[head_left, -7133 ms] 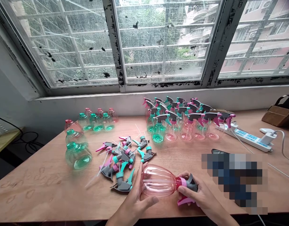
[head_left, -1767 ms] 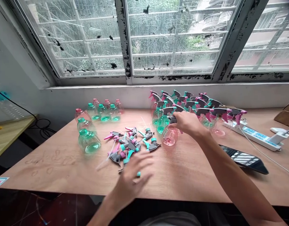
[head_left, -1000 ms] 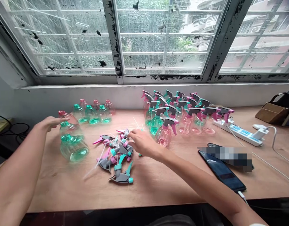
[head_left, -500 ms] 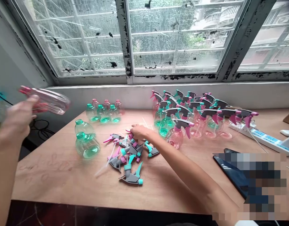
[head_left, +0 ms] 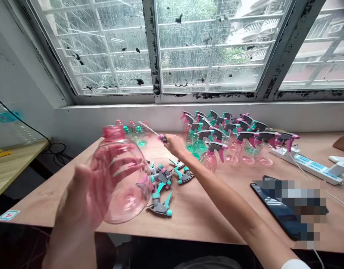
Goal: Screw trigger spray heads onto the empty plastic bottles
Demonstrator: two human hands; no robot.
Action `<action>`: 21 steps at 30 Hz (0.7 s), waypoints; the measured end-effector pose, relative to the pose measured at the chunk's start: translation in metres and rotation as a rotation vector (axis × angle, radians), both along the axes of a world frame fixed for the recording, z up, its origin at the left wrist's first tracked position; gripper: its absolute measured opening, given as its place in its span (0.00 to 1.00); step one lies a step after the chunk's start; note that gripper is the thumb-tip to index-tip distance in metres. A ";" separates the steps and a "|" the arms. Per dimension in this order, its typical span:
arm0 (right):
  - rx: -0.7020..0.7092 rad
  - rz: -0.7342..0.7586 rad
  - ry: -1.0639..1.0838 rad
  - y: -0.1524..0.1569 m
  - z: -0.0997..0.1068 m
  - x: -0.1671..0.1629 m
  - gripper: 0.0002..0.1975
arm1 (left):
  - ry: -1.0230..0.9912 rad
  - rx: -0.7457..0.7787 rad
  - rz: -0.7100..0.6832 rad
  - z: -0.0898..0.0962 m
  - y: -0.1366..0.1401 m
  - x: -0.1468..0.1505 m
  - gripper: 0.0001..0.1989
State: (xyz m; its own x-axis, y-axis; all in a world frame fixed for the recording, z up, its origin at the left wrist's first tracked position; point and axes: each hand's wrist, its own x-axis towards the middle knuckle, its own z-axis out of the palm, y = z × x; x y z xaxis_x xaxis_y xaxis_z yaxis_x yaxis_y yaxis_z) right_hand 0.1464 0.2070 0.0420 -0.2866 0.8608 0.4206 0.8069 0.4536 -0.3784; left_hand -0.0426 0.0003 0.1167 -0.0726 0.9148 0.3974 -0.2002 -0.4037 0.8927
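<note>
In the foreground my left hand (head_left: pixel 79 198) is closed around a clear pink bottle (head_left: pixel 129 190), which stands nearly upright in the air, its threaded neck bare. Above the table's middle, my right hand (head_left: pixel 175 145) grips a spray trigger head (head_left: pixel 161 137) with a pink collar. Its thin white tube (head_left: pixel 148 128) points up and left, and most of the head is hidden by my fingers. Below that hand lies a pile of loose grey spray heads (head_left: pixel 163 175) with teal and pink parts. One teal-and-grey head (head_left: pixel 160 207) lies nearest to me.
Several green bottles (head_left: pixel 140 137) and pink ones without heads stand at the back left, partly behind the held bottle. Rows of bottles with spray heads (head_left: pixel 208 157) fill the back right. A power strip (head_left: pixel 315 164) and dark phones or tablets (head_left: pixel 275 209) lie at the right.
My left hand has brought the pink bottle from the far left to the front and turned it from sideways to upright. My right hand has lifted a spray head from the pile.
</note>
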 end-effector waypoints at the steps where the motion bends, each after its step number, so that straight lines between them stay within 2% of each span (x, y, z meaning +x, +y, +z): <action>1: 0.038 -0.008 0.063 -0.009 0.009 0.006 0.12 | 0.001 0.025 -0.025 -0.001 -0.001 0.006 0.31; 3: 0.113 0.014 0.189 -0.032 0.028 0.022 0.12 | 0.046 0.076 0.002 -0.005 -0.001 0.010 0.29; 6: 0.181 0.150 0.354 -0.082 0.049 0.055 0.12 | 0.152 0.112 0.102 -0.008 -0.003 0.011 0.27; 8: 0.228 0.232 0.491 -0.120 0.055 0.082 0.13 | 0.210 0.151 0.128 -0.007 -0.007 0.015 0.26; 10: 0.274 0.369 0.851 -0.157 0.052 0.112 0.13 | 0.289 0.189 0.104 -0.006 -0.013 0.023 0.24; 11: 0.301 0.398 0.928 -0.175 0.050 0.126 0.12 | 0.341 0.197 0.082 -0.006 -0.015 0.027 0.23; 13: 0.281 0.364 0.868 -0.203 0.043 0.151 0.11 | 0.458 0.206 0.020 -0.006 -0.018 0.036 0.22; 17: 0.273 0.244 0.492 -0.236 0.038 0.182 0.15 | 0.590 0.267 -0.044 -0.010 -0.018 0.047 0.22; 19: 0.254 0.253 0.480 -0.244 0.039 0.191 0.14 | 0.632 0.286 -0.032 -0.012 -0.017 0.048 0.23; 21: 0.225 0.271 0.567 -0.250 0.040 0.200 0.14 | 0.670 0.290 -0.012 -0.012 -0.016 0.048 0.24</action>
